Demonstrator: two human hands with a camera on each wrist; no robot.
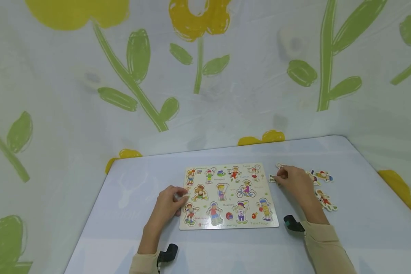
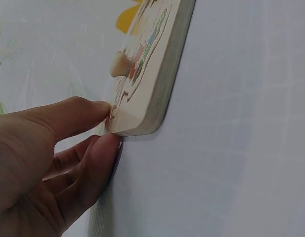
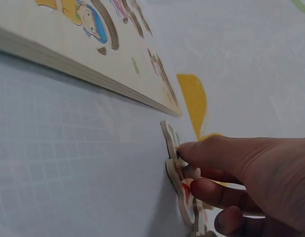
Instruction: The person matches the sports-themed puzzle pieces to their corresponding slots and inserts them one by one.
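A wooden puzzle board (image 1: 238, 196) with cartoon sports figures lies on the table. My left hand (image 1: 169, 201) pinches its left edge, thumb on top and a finger against the side, as the left wrist view shows. A round wooden knob (image 2: 120, 64) stands up from a figure near that edge. Right of the board, my right hand (image 1: 296, 184) has thumb and index finger at the knob (image 3: 192, 172) of a loose puzzle piece (image 3: 178, 190), pinching it. That piece is near the table surface; in the head view the hand hides most of it.
More loose pieces lie right of the right hand: one in red and white (image 1: 325, 200) and another with a blue end (image 1: 323, 175), among several. The white table (image 1: 130, 228) meets a flower-printed curtain (image 1: 226, 114) along its back edge.
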